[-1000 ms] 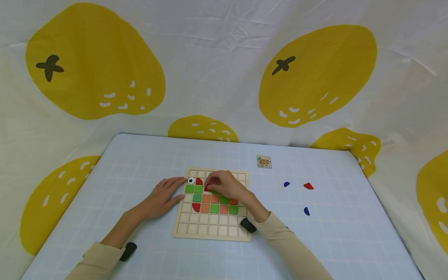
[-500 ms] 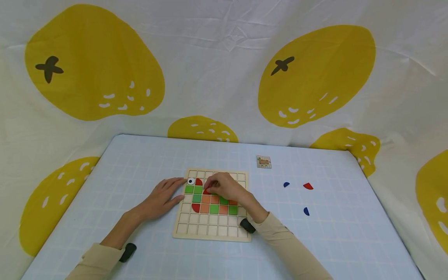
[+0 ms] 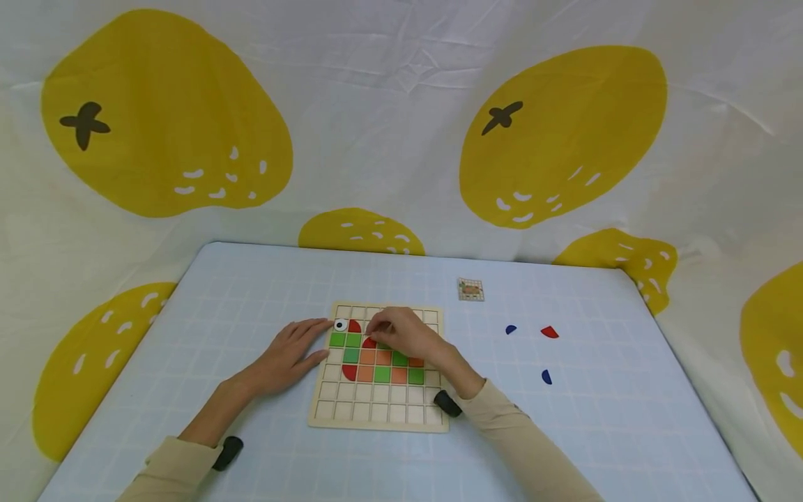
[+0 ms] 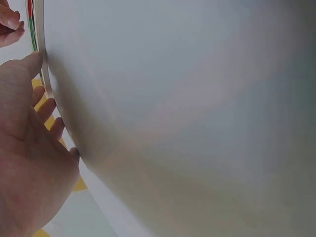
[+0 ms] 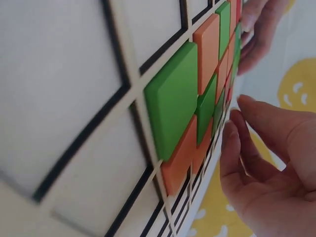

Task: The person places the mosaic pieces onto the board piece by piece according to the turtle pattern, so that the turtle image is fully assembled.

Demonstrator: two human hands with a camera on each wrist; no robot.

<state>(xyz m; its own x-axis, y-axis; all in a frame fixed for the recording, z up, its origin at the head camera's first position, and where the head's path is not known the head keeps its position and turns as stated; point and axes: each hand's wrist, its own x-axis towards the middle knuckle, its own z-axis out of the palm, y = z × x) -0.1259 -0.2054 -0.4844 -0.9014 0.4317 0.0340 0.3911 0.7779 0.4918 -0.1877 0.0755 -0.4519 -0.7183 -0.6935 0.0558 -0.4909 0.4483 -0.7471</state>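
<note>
In the head view a wooden grid board (image 3: 379, 413) lies on the table, bearing green, orange and red pieces and a white eye piece (image 3: 341, 325). My left hand (image 3: 280, 360) rests flat on the table at the board's left side, fingertips and thumb against its edge. My right hand (image 3: 406, 335) hovers over the board's upper middle, fingers bent. A red quarter-round piece (image 3: 369, 343) lies in a cell just below its fingertips. The right wrist view shows a green square (image 5: 174, 101) up close, and bent fingers (image 5: 230, 138) with nothing visible between them.
Right of the board lie two blue half-round pieces (image 3: 546, 377) and a loose red piece (image 3: 549, 332). A small picture card (image 3: 470, 289) is behind them, toward the table's back. A white curtain (image 3: 370, 84) with yellow fruit prints hangs behind the table.
The red quarter-round piece, earlier pinched by my right hand, now lies in its cell. The right fingertips have risen slightly off it. My left hand has stayed at the board's edge.
</note>
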